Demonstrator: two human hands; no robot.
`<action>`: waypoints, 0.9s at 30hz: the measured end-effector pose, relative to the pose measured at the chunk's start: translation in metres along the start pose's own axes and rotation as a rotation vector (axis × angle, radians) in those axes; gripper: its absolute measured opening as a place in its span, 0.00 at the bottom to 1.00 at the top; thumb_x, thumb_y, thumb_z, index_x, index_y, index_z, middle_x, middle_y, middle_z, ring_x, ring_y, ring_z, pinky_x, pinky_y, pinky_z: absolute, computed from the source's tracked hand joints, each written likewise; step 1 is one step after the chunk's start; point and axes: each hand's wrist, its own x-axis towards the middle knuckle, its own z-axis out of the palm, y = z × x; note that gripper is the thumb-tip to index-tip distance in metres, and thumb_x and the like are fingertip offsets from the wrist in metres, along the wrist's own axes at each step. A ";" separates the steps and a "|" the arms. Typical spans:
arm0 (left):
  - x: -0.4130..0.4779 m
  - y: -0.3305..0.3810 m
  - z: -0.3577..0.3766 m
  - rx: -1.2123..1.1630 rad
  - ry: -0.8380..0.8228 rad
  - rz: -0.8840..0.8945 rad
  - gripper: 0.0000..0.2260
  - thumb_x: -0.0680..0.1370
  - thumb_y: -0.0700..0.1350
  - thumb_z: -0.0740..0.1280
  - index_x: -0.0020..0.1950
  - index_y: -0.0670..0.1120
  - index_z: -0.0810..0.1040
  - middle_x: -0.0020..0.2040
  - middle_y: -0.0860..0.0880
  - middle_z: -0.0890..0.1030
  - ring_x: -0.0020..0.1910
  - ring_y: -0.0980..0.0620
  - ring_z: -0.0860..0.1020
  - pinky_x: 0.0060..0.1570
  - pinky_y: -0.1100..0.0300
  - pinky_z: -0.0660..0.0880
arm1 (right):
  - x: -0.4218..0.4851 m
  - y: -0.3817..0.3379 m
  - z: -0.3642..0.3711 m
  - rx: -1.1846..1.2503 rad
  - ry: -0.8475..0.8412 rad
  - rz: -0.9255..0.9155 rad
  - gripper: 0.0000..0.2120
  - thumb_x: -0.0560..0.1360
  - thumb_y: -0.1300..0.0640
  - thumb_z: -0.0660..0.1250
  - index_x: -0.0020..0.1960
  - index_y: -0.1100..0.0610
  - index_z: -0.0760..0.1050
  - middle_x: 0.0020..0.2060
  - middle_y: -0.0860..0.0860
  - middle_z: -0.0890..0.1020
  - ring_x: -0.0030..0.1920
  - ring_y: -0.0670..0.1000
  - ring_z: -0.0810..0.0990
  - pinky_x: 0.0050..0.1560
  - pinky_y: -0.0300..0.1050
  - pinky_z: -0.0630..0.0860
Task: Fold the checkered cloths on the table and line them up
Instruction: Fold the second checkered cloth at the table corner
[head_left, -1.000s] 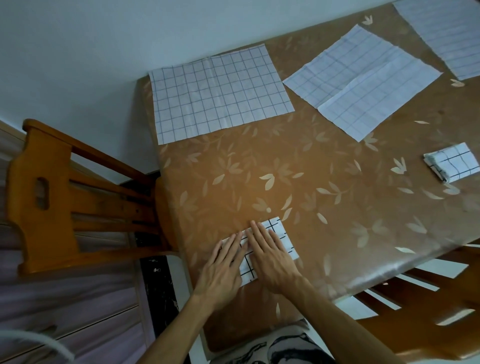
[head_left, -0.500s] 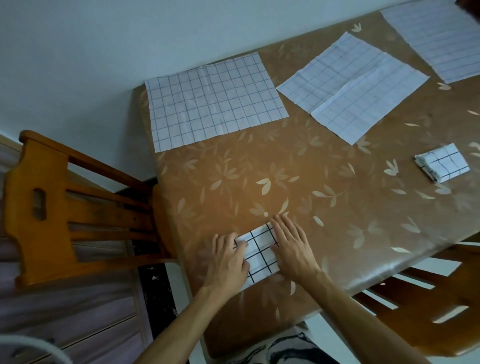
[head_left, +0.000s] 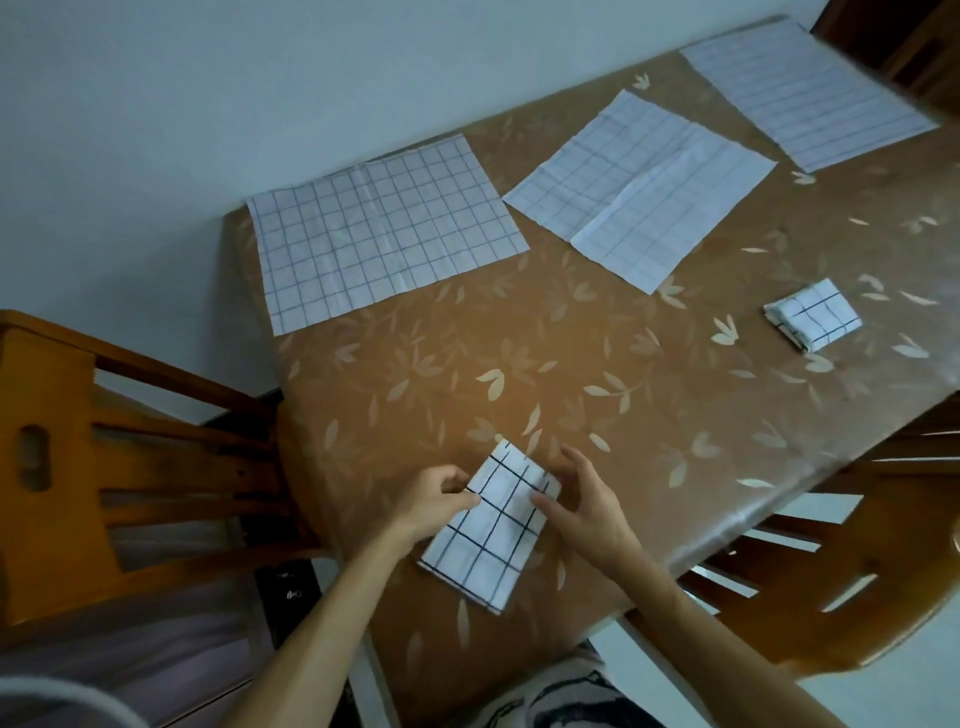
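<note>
A folded white cloth with black checks (head_left: 488, 535) lies near the table's front edge as a narrow strip. My left hand (head_left: 434, 496) pinches its left edge near the far end. My right hand (head_left: 582, 506) curls around its right edge at the far end, thumb on the cloth. Another small folded checkered cloth (head_left: 810, 313) rests at the right. Three flat checkered cloths lie along the back: one at the left (head_left: 379, 234), one in the middle (head_left: 644, 182) with a corner turned over, one at the far right (head_left: 805, 88).
The table (head_left: 597, 374) has a brown leaf-patterned cover and stands against a pale wall. A wooden chair (head_left: 104, 467) is at the left, and another wooden chair (head_left: 841, 571) at the front right.
Both hands have lifted from pressing flat on the folded cloth and now grip its two side edges. The cloth shows longer now, and the view has shifted.
</note>
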 end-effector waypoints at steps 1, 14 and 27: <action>-0.006 0.000 -0.005 -0.118 -0.038 -0.022 0.05 0.78 0.42 0.70 0.53 0.45 0.80 0.50 0.47 0.85 0.51 0.50 0.83 0.53 0.53 0.78 | -0.001 -0.003 -0.005 0.140 -0.043 0.061 0.41 0.73 0.46 0.73 0.78 0.50 0.55 0.59 0.44 0.79 0.58 0.44 0.78 0.55 0.43 0.79; -0.052 -0.007 -0.007 -0.723 0.013 -0.010 0.12 0.78 0.40 0.70 0.61 0.42 0.77 0.53 0.45 0.86 0.54 0.46 0.84 0.49 0.53 0.81 | -0.023 -0.042 -0.017 0.407 -0.513 0.122 0.12 0.78 0.59 0.69 0.61 0.58 0.79 0.55 0.53 0.85 0.55 0.55 0.84 0.57 0.53 0.80; -0.081 -0.008 -0.007 -0.460 0.028 0.013 0.09 0.80 0.45 0.68 0.59 0.45 0.78 0.51 0.48 0.86 0.48 0.49 0.86 0.37 0.60 0.79 | -0.025 -0.047 -0.030 0.408 -0.417 0.051 0.14 0.79 0.64 0.66 0.64 0.58 0.77 0.55 0.53 0.85 0.55 0.54 0.84 0.55 0.54 0.82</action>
